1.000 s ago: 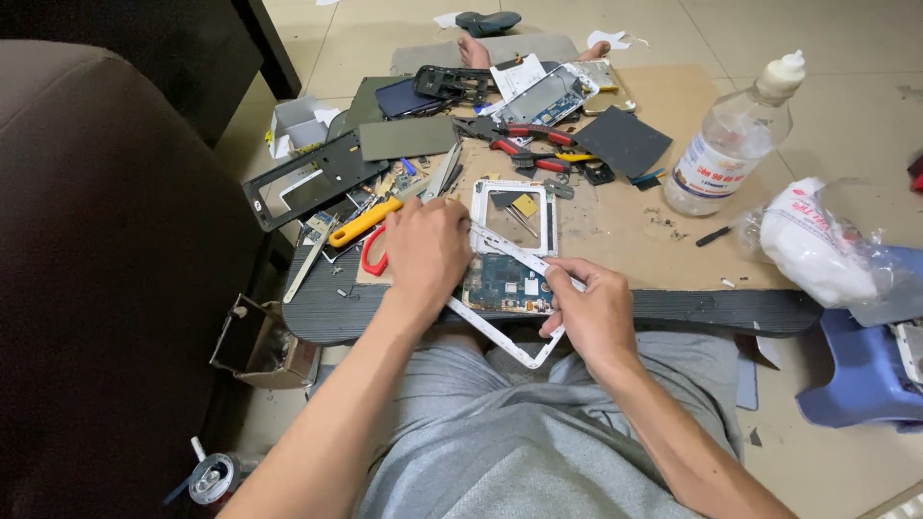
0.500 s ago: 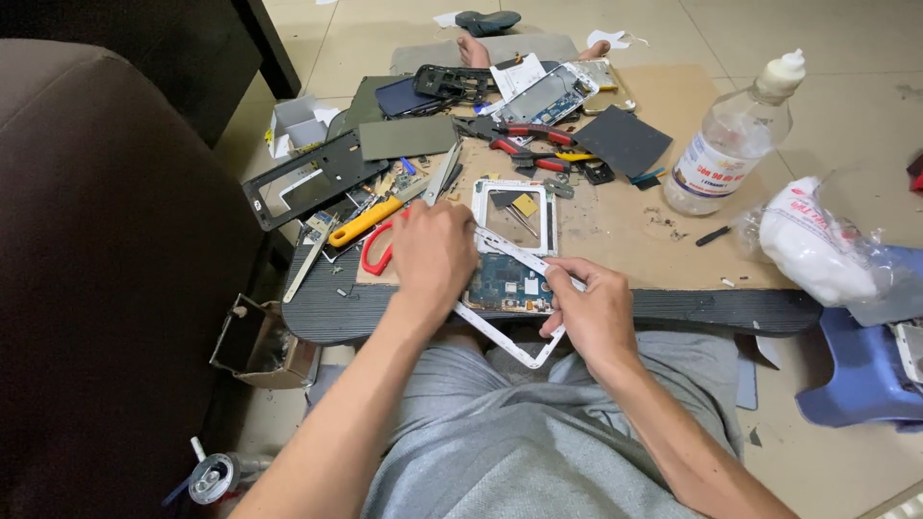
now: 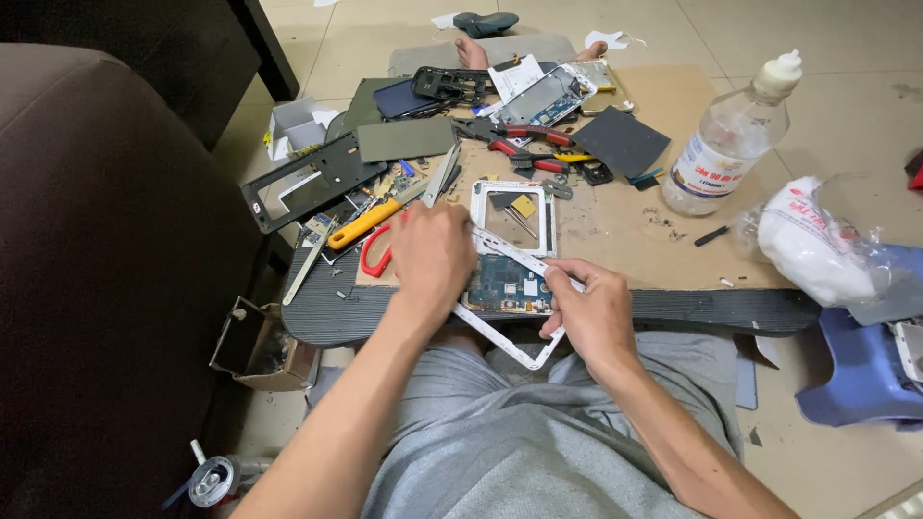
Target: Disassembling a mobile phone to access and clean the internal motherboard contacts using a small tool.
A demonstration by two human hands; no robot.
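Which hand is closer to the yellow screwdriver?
The left hand. It rests just right of the yellow screwdriver, almost beside its handle. The right hand is farther off to the right, past the blue circuit board that both hands touch.

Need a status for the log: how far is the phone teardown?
Done: a white frame lies emptied on the board, with loose shells behind it. In hand: left hand and right hand grip a second frame with the blue circuit board seated in it. Left: getting that board out.
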